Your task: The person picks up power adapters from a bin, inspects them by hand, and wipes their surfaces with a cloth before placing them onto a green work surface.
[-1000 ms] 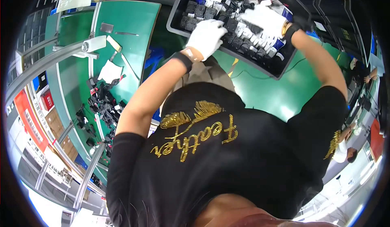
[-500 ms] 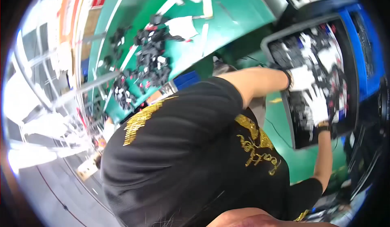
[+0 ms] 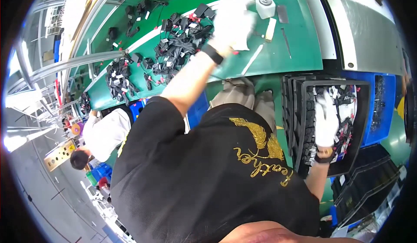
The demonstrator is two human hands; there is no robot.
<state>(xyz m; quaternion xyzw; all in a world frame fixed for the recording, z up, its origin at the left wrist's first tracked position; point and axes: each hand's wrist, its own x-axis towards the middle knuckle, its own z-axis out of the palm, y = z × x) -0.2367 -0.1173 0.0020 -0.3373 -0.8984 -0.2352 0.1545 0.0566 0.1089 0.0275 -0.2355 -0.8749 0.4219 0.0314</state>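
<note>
My left hand (image 3: 234, 23), in a white glove, is over the green table (image 3: 299, 38), beside a heap of black power adapters with coiled cables (image 3: 180, 43). Motion smears its fingers, and white material under it blends with the glove. On my right side, my right hand (image 3: 325, 123), also gloved in white, is over a black crate (image 3: 361, 130). Its fingers look stretched out, somewhat blurred, above rows of black adapters and cables (image 3: 345, 95) with white and red bits. I make out nothing held in it.
Black crates (image 3: 289, 108) are stacked at my right, with a blue bin (image 3: 382, 112) beyond. A white bottle (image 3: 265, 6) and a pale yellow-white stick-like piece (image 3: 270, 30) are on the table. Another person (image 3: 106, 132) in white is at the left. A metal rail (image 3: 82, 64) crosses the left side.
My left hand has left the crate and swung left to the table. My right hand stays over the crate. The view has turned, showing more of the table and the other person.
</note>
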